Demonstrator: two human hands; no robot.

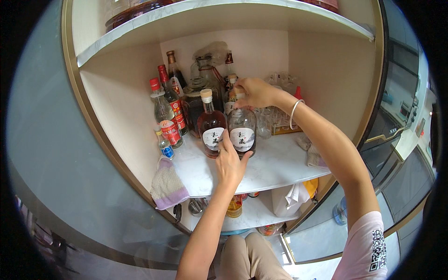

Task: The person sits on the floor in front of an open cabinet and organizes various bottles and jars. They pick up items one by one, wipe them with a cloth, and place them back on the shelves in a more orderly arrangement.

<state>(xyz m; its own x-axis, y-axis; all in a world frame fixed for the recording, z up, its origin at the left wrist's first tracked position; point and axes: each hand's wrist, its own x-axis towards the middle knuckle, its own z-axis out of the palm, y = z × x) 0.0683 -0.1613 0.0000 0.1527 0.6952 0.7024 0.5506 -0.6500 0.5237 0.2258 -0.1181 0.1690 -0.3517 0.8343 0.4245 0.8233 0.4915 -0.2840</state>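
My right hand (257,92) grips the neck and pale stopper of a clear glass liquor bottle (242,122) with a round white label. Dark liquid shows low in it. Close on its left stands a matching bottle of reddish-brown liquor (211,120), upright and stoppered. My left hand (231,164) lies low against the two bottles, index finger up between them, thumb at the base of the clear one. Its other fingers are partly hidden, so a grip there is unclear. Both bottles are on a marble-patterned cabinet shelf (280,157). Another labelled bottle (230,105) shows behind my right hand.
Several sauce and liquor bottles (168,122) line the left wall. Large glass jars (206,77) stand behind. Small glasses (264,126) and a gold-edged tray (287,129) sit at right. A knitted cloth (170,183) hangs over the front edge. A shelf (105,47) with jars overhangs.
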